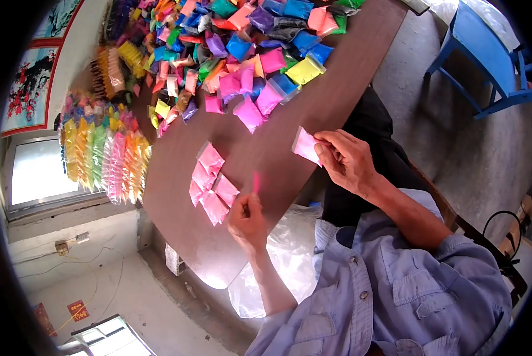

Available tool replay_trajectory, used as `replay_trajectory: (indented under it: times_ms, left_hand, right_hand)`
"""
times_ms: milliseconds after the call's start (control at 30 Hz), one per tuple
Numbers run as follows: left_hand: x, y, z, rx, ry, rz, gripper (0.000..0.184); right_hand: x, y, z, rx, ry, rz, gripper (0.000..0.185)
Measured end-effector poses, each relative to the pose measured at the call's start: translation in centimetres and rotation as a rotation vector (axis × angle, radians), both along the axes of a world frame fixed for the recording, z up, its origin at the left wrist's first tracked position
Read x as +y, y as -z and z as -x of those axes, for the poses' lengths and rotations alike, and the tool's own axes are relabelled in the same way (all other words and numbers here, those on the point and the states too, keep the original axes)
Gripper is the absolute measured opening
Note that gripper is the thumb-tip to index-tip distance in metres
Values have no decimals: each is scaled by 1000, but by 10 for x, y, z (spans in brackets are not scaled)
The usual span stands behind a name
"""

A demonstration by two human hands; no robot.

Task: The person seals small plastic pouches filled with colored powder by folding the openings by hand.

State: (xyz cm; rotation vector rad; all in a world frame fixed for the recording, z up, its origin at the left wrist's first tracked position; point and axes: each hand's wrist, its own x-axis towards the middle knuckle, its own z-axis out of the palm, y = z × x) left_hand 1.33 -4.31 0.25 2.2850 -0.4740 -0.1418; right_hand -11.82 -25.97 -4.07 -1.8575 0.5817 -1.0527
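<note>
Grey floor (396, 89) and a blue chair (485, 53) show well to the right of the pink cluster (202, 177) — several small packets lying together on a brown tabletop (313, 110). Just right of that cluster, the left hand (247, 222) has its grip closed at the end of a thin pink piece (256, 181), too narrow to make out. Farther right of the cluster, the right hand (346, 163) pinches a pink packet (306, 146) between thumb and fingers. Beyond the cluster spreads a heap of many-coloured packets (236, 47) — blue, yellow, purple, orange, pink.
</note>
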Motion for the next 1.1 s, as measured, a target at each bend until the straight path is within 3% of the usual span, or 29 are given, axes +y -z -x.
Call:
replay_trajectory:
  times_ms: [333,1100]
  left_hand:
    - [-15,7,-6,-280,60,-65,8]
    - [-10,2,-7,-285,73,-92,9]
  right_hand:
    - [1,2,-2,-4,-1,-3,15]
    - [0,0,-2,-16,-16,-17,14]
